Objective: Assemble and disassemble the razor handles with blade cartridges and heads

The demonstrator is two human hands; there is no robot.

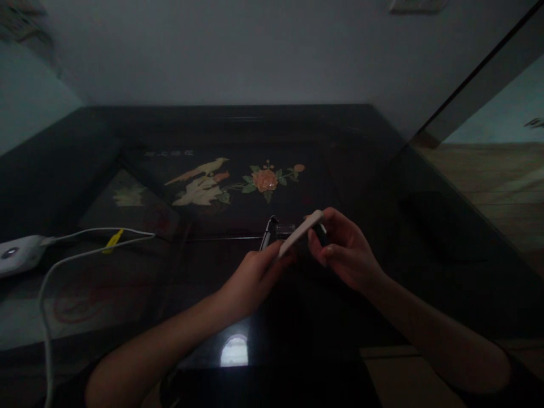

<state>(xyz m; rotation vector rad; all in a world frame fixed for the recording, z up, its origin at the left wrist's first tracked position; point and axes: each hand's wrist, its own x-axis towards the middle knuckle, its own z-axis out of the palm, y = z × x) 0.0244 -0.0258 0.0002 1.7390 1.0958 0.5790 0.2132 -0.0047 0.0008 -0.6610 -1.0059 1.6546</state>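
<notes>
My left hand (255,272) is closed on the lower end of a flat pale slab (301,232) with rounded edges. Seen nearly edge-on, the slab tilts up to the right, and its kind is unclear. My right hand (346,246) pinches a small dark object (319,233) between thumb and fingers, close to the slab's right side. Its fingertips are near the slab's upper end; whether they touch it I cannot tell. Just beyond my left hand lies a slim silver and black thing (267,233), like a pen, beside a small clear piece (285,229).
The dark glossy table (348,317) carries a picture of a bird and flowers (266,181). At left sits a white device (21,255) with a white cable (76,258) bearing a yellow tag (113,241). A pale wall (229,56) stands behind. The light is dim.
</notes>
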